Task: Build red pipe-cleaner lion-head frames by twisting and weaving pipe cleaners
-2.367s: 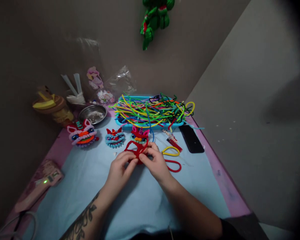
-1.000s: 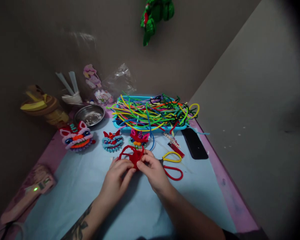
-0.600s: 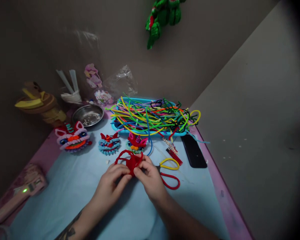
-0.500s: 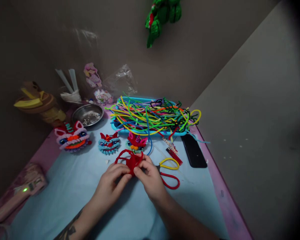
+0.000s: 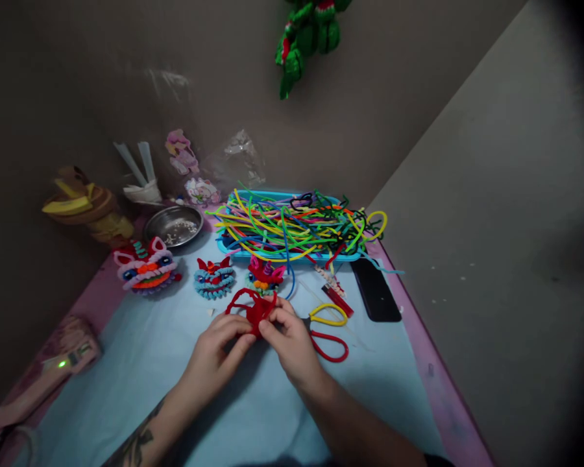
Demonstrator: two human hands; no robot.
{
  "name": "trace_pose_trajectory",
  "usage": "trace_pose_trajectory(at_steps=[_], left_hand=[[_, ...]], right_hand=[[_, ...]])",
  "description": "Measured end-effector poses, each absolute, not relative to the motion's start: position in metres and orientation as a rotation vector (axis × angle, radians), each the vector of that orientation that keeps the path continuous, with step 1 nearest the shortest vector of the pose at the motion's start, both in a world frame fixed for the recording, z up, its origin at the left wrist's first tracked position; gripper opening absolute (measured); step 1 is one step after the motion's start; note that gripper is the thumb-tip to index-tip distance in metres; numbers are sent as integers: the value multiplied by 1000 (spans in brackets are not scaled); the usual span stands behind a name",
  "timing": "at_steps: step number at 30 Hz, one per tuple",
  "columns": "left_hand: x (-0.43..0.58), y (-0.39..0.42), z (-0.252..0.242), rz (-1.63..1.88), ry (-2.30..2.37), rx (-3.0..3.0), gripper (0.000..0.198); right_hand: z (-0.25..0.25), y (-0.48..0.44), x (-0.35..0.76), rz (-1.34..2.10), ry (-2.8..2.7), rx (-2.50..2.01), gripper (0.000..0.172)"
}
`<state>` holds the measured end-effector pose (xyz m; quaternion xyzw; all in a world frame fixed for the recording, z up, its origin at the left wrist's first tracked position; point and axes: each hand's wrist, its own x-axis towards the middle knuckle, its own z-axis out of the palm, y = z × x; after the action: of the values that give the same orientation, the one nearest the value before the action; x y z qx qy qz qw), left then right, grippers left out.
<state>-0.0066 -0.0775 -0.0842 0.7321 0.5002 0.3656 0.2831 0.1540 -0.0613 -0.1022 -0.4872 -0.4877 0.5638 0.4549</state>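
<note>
Both my hands pinch a red pipe-cleaner piece (image 5: pixel 251 307) just above the light blue table cover (image 5: pixel 141 363). My left hand (image 5: pixel 214 353) grips its lower left side with curled fingers. My right hand (image 5: pixel 292 340) holds the right side, thumb and fingers pressed on it. Red loops stick out toward the left. Just beyond it sits a small red and pink pipe-cleaner head (image 5: pixel 265 274).
A blue tray (image 5: pixel 343 255) heaped with coloured pipe cleaners stands behind. Scissors (image 5: pixel 327 331) with yellow and red handles lie right of my hand; a black phone (image 5: pixel 374 288) further right. Two more pipe-cleaner heads (image 5: pixel 146 266), (image 5: pixel 214 277), a metal dish (image 5: pixel 174 224) and a glue gun (image 5: pixel 53 363) lie left.
My hands keep working the red piece with small finger shifts; the view has swayed slightly. Nothing on the table has been moved.
</note>
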Motion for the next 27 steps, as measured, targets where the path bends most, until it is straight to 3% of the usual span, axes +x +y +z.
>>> trace_pose_trajectory(at_steps=[27], left_hand=[[0, -83, -87, 1023, 1396, 1971, 12]], right_hand=[[-114, -67, 154, 1257, -1255, -1194, 16]])
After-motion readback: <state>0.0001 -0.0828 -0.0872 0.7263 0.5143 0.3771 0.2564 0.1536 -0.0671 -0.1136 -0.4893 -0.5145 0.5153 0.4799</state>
